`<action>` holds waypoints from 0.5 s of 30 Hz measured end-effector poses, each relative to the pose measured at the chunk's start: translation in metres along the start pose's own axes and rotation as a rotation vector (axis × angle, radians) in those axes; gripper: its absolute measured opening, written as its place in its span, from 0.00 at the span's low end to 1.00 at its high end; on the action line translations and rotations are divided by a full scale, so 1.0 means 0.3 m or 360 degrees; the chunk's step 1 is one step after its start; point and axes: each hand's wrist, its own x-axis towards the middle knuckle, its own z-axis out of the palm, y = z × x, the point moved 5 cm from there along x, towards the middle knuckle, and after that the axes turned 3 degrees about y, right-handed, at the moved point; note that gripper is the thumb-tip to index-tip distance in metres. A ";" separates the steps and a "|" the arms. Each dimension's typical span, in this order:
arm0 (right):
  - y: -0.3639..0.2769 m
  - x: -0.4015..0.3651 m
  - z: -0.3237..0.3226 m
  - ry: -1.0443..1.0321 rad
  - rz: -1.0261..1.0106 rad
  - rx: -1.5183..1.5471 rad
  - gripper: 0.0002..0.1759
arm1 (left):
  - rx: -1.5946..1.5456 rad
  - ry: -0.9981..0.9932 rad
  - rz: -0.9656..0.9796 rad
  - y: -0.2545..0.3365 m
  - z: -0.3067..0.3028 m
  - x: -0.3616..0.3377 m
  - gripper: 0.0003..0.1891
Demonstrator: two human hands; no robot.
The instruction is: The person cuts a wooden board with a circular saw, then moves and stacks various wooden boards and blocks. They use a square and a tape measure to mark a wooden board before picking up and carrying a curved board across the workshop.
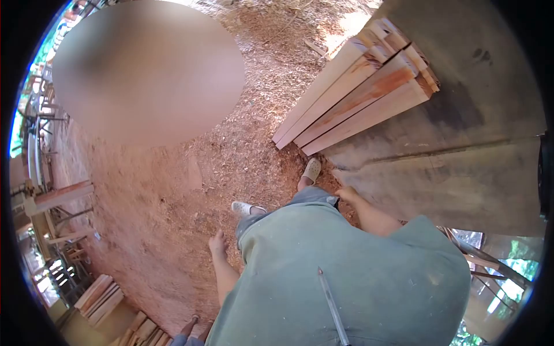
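My left hand [217, 242] hangs beside my left leg, above the dirt floor. Its fingers are loosely apart, and nothing shows in it. My right hand [346, 194] is at my right hip, close to the grey shorts [311, 196]; it looks relaxed, with no object visible in it. Beyond it, a stack of sawn wooden planks [358, 95] lies on a broad grey-brown surface [438, 173], apart from both hands. A slim grey pencil [333, 308] with a brown tip shows against my green shirt [288, 259].
Wood shavings [259, 104] cover the reddish floor [144, 230]. More planks [99, 300] are stacked at lower left, near another person's legs [187, 331]. A timber beam [60, 198] stands out at the left edge. A large blurred oval hides the upper left.
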 end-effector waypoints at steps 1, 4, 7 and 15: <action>-0.098 -0.090 -0.003 -0.0007 0.0046 0.0308 0.23 | -0.0093 0.0105 0.0161 0.057 -0.020 0.006 0.15; -0.272 -0.059 0.038 0.0249 -0.0495 0.0540 0.25 | -0.0292 0.0032 0.0375 0.054 -0.110 0.219 0.17; -0.474 -0.130 -0.027 0.0470 -0.0404 0.0687 0.26 | -0.0337 -0.0231 0.0401 0.024 -0.248 0.376 0.17; -0.907 -0.397 -0.032 0.0713 -0.0785 0.0795 0.27 | -0.0375 -0.0270 -0.0105 -0.172 -0.564 0.599 0.20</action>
